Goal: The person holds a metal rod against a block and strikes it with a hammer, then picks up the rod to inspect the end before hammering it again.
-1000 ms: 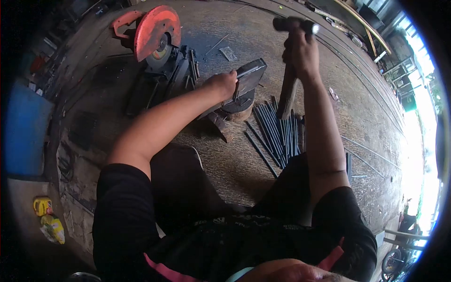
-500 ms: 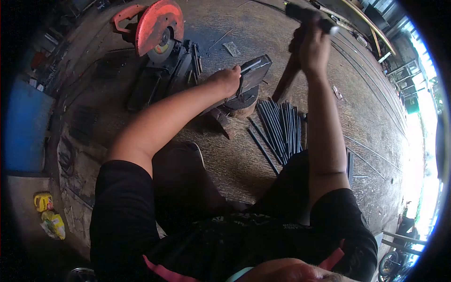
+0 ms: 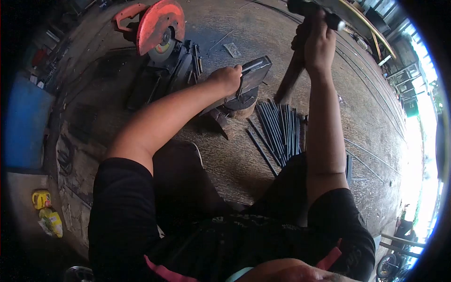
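My left hand (image 3: 227, 78) pinches a thin metal rod (image 3: 250, 66) and holds it flat on a dark steel block (image 3: 256, 73) that rests on a round stump (image 3: 240, 107) on the concrete floor. My right hand (image 3: 320, 44) is raised high at the top of the view, closed around the wooden handle of a hammer (image 3: 290, 75), whose dark head (image 3: 315, 11) points right above my fist. A bundle of dark rods (image 3: 279, 130) lies on the floor between the stump and my right knee.
An orange-guarded chop saw (image 3: 159, 33) stands at the upper left beside the block. Long thin rods (image 3: 371, 150) lie across the floor at the right. A blue container (image 3: 23, 124) and a yellow can (image 3: 41, 199) sit at the left edge.
My right hand has lifted the hammer higher and further right, its head now near the top edge. My left hand stays on the rod at the block.
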A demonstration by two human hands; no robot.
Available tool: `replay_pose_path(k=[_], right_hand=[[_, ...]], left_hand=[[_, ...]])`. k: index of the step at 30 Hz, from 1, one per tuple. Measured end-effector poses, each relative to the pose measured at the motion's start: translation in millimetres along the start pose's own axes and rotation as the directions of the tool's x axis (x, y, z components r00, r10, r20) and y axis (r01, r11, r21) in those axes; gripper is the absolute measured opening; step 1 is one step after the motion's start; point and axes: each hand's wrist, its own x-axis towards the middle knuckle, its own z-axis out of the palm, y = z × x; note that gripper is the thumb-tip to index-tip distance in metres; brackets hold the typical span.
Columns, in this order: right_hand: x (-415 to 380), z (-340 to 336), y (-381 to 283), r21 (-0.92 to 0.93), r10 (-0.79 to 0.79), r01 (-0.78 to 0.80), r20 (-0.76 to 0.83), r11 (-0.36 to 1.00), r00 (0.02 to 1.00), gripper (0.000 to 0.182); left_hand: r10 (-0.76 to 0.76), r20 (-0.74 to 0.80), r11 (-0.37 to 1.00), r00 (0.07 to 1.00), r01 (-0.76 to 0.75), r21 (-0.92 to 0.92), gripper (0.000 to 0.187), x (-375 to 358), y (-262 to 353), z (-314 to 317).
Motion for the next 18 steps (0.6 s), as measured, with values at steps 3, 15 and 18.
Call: replay_pose_path(k=[3, 15, 18], right_hand=[[5.1, -9.9, 84.2, -0.168, 0.054, -0.055, -0.010, 0.984, 0.999, 0.038], [-35.4, -13.2, 103.0, -0.404, 0.635, -0.551, 0.105, 0.730, 0.765, 0.054], [-43.7, -4.8, 93.7, -0.395, 0.648, -0.556, 0.149, 0.731, 0.747, 0.055]], left_hand=[[-0.024, 0.021, 1.000, 0.999, 0.024, 0.012, 0.030, 7.4, -4.6, 7.9], [-0.011, 0.128, 0.999, 0.992, 0.004, 0.051, 0.036, -27.9, -35.1, -19.6], [-0.051, 0.197, 0.996, 0.979, 0.035, 0.084, 0.039, -44.5, -49.1, -16.2]])
